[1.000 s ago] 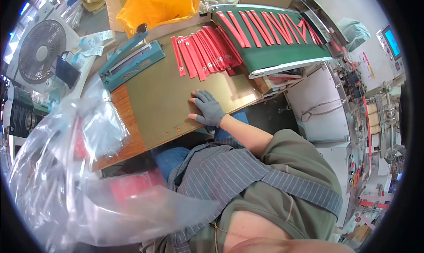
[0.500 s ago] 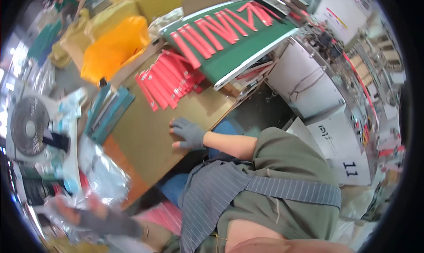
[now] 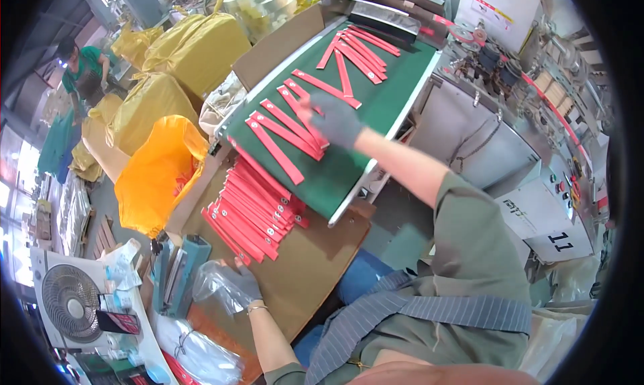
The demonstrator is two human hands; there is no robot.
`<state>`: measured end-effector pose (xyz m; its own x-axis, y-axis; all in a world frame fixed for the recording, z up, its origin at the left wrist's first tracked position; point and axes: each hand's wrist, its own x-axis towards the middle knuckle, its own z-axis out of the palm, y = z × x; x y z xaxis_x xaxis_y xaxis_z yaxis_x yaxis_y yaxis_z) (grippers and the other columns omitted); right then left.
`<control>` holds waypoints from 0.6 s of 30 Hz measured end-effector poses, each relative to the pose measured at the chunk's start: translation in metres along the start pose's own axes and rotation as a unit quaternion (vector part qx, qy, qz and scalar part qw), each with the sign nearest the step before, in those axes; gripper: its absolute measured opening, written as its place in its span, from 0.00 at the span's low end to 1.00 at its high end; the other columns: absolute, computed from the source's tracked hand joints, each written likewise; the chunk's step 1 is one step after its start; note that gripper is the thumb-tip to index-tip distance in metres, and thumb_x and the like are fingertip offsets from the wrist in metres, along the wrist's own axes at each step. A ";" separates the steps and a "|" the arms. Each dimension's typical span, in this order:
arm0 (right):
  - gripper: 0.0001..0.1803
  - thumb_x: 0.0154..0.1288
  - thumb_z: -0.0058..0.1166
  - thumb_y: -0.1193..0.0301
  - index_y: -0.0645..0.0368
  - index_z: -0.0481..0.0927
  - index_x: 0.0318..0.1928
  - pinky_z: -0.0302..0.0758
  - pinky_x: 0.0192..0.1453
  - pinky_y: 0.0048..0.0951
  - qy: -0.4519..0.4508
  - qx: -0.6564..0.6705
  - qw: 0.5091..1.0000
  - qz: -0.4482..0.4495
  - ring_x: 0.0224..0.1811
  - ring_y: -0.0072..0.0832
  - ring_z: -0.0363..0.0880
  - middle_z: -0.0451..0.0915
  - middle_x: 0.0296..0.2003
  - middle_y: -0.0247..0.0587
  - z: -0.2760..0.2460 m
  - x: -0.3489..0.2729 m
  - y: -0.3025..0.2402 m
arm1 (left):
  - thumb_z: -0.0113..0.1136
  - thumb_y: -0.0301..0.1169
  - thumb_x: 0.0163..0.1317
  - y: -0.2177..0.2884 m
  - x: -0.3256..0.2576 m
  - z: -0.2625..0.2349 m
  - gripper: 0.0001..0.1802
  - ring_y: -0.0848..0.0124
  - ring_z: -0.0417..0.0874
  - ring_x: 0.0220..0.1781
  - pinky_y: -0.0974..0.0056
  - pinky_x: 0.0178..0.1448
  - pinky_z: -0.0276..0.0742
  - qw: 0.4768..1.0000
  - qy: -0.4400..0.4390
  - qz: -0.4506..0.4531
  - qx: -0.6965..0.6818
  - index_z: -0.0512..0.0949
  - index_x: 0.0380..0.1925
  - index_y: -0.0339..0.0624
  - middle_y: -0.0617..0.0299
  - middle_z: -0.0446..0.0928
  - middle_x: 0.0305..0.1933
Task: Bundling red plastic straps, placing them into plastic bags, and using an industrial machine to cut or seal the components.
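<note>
The one view comes from the wearer's own head, through the left of two side-by-side fisheye cameras, and faces down and forward onto the green conveyor belt (image 3: 339,185), which lies at middle range and runs slantwise toward the top. Nearest the lens, below the belt, are the wearer's sleeve (image 3: 479,257) and striped apron (image 3: 463,311). The right hand (image 3: 337,121) is seen from above over the belt, the left hand (image 3: 243,284) below and left of it. The wide lens also takes in a fan (image 3: 70,303) far to the belt's lower left, a distant co-worker (image 3: 87,76) to its upper left, and a white cabinet (image 3: 484,120) to its right; edges bend toward the dark round rim.
</note>
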<state>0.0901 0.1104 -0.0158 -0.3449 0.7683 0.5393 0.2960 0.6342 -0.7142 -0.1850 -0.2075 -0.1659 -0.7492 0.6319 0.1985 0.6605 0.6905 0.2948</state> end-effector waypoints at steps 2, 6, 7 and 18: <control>0.17 0.62 0.49 0.60 0.57 0.78 0.46 0.69 0.56 0.39 -0.004 -0.205 0.978 0.049 0.51 0.44 0.72 0.74 0.48 0.46 -0.007 0.055 0.042 | 0.47 0.43 0.66 0.004 0.003 0.009 0.29 0.46 0.56 0.69 0.52 0.72 0.46 0.996 0.026 0.037 -0.082 0.64 0.59 0.32 0.39 0.60 0.65; 0.18 0.62 0.47 0.58 0.54 0.79 0.46 0.70 0.55 0.39 -0.024 -0.350 0.935 0.055 0.54 0.43 0.71 0.73 0.50 0.45 -0.007 0.114 0.119 | 0.47 0.44 0.66 0.006 0.007 0.018 0.29 0.46 0.65 0.62 0.51 0.68 0.55 0.991 0.032 0.045 -0.122 0.66 0.57 0.29 0.38 0.66 0.59; 0.18 0.62 0.47 0.58 0.52 0.79 0.46 0.70 0.55 0.38 -0.066 -0.414 0.902 0.098 0.55 0.43 0.71 0.73 0.51 0.45 -0.004 0.122 0.121 | 0.47 0.44 0.66 0.007 0.007 0.017 0.29 0.46 0.65 0.62 0.51 0.68 0.55 0.991 0.035 0.044 -0.120 0.66 0.57 0.29 0.38 0.66 0.59; 0.24 0.63 0.46 0.50 0.60 0.78 0.41 0.67 0.56 0.37 -0.295 -0.389 0.873 -0.010 0.48 0.42 0.74 0.77 0.42 0.48 -0.009 0.071 0.069 | 0.45 0.41 0.67 0.011 0.008 0.011 0.26 0.48 0.66 0.61 0.54 0.67 0.57 0.990 0.018 0.033 -0.135 0.67 0.55 0.29 0.40 0.68 0.57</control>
<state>0.0938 0.2096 -0.0222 -0.6872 0.7240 0.0598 0.7211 0.6898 -0.0651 -0.1830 -0.1916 -0.1714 -0.7095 0.6560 0.2574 0.6745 0.5263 0.5178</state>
